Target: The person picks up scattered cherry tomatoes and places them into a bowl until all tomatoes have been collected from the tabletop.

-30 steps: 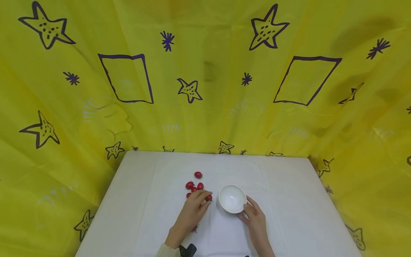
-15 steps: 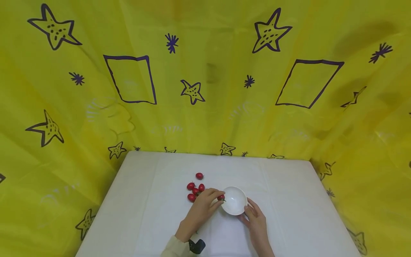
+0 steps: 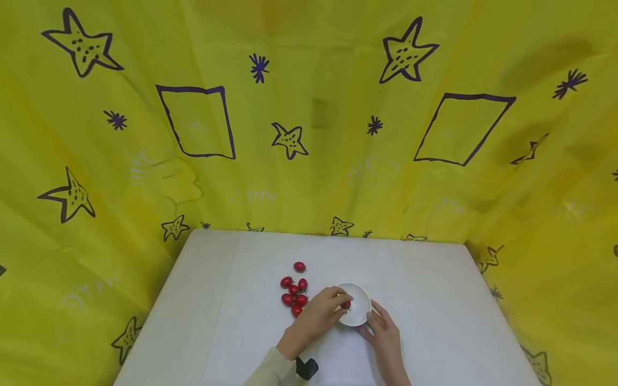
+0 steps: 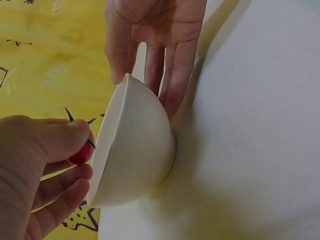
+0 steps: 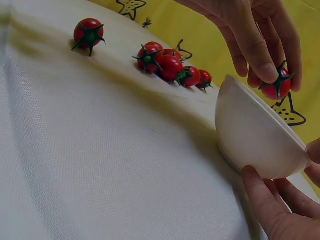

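Observation:
My left hand (image 3: 318, 311) pinches a red cherry tomato (image 3: 345, 305) with a green stem between thumb and fingers, over the near-left rim of a small white bowl (image 3: 361, 308). In the left wrist view the tomato (image 4: 80, 154) is right at the bowl's opening. My right hand (image 3: 384, 332) holds the bowl from its right side, thumb at the rim and fingers lower down around the outside, as the right wrist view shows too. Seen from the head, the visible part of the bowl's white inside is bare; the left fingers cover its left part.
Several loose cherry tomatoes (image 3: 293, 290) lie clustered on the white tablecloth (image 3: 241, 321) left of the bowl, and a single cherry tomato (image 3: 299, 266) lies farther back. A yellow curtain (image 3: 318, 177) with drawn stars rises behind the table and along both sides.
My left hand has carried the cherry tomato rightward from beside the cluster to over the bowl, uncovering tomatoes that were behind it. My right hand keeps its hold on the bowl.

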The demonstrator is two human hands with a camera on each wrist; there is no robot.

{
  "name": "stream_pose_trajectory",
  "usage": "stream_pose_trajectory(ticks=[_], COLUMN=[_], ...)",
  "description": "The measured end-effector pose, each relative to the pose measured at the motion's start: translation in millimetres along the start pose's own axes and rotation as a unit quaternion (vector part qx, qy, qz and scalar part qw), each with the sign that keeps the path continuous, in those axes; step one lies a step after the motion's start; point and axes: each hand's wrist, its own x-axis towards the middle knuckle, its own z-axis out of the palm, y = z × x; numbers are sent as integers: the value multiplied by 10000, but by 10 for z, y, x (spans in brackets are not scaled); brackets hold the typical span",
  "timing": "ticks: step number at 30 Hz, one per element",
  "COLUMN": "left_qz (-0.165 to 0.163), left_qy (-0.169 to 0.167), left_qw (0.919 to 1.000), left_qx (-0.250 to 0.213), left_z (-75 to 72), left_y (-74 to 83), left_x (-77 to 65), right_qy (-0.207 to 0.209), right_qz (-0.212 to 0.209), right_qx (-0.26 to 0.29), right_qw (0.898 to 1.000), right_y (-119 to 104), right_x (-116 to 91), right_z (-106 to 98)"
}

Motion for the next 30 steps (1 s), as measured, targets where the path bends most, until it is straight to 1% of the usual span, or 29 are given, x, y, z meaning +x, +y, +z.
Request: stream_pose_trajectory(ticks=[2,5,10,13,20,23,30], left_qz=[70,83,-84,-220,-403,-439,-198], left_qy=[-104,-282,-642,-867,-1310,-1498,-1716], left_qw=[9999,9995,9978,9959,9905,9873,9824], left_qx=[92,64,-124,-114,123,285,716], left_z=[14,42,104,133,162,174,143], left_y=[1,-8,-8,8,60,89,165], left_x=[22,57,118,162,277,311,359], right_qy=[-4,-22,-21,-20,-17,0,-108], right_qz=[28,58,15,-38,-60,-81,-236], right_qx=[13,-2,68,134,111,183,183], right_qw=[10000,10000,10000,9999,9999,9998,9995], right_y=[7,13,8,0,4,11,19], right_x=[0,0,-12,-18,-22,-20,-41], right_z=[-2,-15,-21,-13,-6,-12,-23])
